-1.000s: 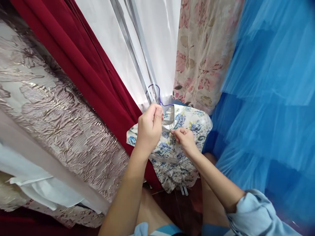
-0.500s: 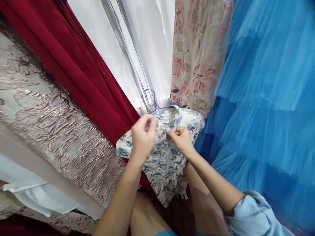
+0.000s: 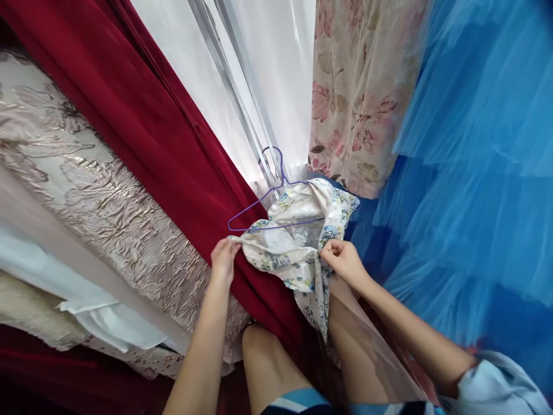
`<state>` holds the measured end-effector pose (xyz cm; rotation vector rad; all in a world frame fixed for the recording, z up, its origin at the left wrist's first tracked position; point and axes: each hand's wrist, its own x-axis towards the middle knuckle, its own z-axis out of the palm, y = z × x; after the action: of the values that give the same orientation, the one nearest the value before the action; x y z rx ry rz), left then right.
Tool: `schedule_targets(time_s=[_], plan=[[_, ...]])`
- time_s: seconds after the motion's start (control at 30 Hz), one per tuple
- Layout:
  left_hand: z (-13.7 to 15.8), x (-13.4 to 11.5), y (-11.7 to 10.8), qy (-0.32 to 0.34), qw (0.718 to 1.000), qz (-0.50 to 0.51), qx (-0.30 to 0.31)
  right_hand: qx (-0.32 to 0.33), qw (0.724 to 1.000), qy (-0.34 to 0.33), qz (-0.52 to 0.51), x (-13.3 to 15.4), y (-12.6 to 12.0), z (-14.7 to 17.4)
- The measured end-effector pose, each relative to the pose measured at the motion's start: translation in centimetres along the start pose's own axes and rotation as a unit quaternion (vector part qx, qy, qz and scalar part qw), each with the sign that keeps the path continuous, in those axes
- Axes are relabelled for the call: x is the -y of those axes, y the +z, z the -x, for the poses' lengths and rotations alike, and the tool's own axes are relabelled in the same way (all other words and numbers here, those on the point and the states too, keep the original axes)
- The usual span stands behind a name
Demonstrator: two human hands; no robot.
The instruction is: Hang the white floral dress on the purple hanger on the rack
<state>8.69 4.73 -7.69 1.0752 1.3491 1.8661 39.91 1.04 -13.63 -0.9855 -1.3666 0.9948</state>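
A white blouse (image 3: 276,260) with a blue and yellow floral print hangs partly on a thin purple hanger (image 3: 254,204). The hanger's left arm is bare, while its right end is inside the garment. My left hand (image 3: 223,259) pinches the blouse's left edge, stretched out beside the hanger's bare tip. At the front opening, my right hand (image 3: 344,262) is closed on the fabric's edge. The blouse gapes between both hands, showing its pale inside. Its lower part hangs down by my knees in folds.
Silver metal poles (image 3: 242,86) rise behind the hanger. Left of them hang a dark red cloth (image 3: 142,115) and an embossed floral fabric (image 3: 108,190). A beige fabric with pink flowers (image 3: 354,104) and a blue ruffled tulle dress (image 3: 470,161) hang to the right.
My left hand has moved left and down, drawing the blouse's left side off the hanger's arm. The blouse front has opened wide. My right hand has shifted slightly right and down.
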Motion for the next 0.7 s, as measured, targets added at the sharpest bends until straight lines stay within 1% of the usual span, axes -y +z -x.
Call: schedule_targets(time_s=[0.07,0.1,0.17,0.23,0.3,0.37,0.43,0.47,0.53,0.6,0.63,0.7], plan=[[1.9,1.7,0.3,-0.036,0.997,-0.025,0.071,0.011,0.998,0.003,0.054,-1.1,-0.4,0.2],[2.8,2.1,0.8,-0.047,0.993,-0.034,0.106,0.015,0.996,0.002,0.092,-1.5,-0.6,0.2],[4.7,2.2,2.3,-0.053,0.984,-0.044,0.165,0.012,0.986,-0.016,0.166,-1.9,-1.0,0.4],[6.5,1.2,4.4,-0.026,0.973,-0.057,0.221,0.002,0.978,-0.052,0.203,-1.7,-1.1,0.4],[8.1,-0.1,6.7,0.022,0.955,-0.07,0.286,0.012,0.977,-0.096,0.191,-0.9,-1.0,0.4],[9.6,-1.2,8.6,0.049,0.934,-0.062,0.347,0.058,0.979,-0.131,0.148,0.0,-0.7,0.4],[10.7,-1.7,9.9,0.053,0.921,-0.048,0.384,0.123,0.978,-0.137,0.094,0.6,-0.3,0.6],[11.2,-1.6,10.2,0.053,0.917,-0.045,0.392,0.162,0.977,-0.121,0.072,0.8,-0.1,0.9],[11.9,-1.1,10.2,0.058,0.916,-0.053,0.393,0.238,0.969,-0.05,0.05,0.7,0.1,1.4],[12.3,-0.2,9.7,0.071,0.914,-0.087,0.389,0.295,0.953,0.028,0.061,0.4,0.1,1.8],[12.5,0.3,9.3,0.074,0.91,-0.107,0.393,0.32,0.943,0.057,0.07,0.3,0.0,1.9],[12.7,1.5,8.5,0.054,0.897,-0.124,0.42,0.363,0.926,0.084,0.064,0.6,-0.3,2.0]])
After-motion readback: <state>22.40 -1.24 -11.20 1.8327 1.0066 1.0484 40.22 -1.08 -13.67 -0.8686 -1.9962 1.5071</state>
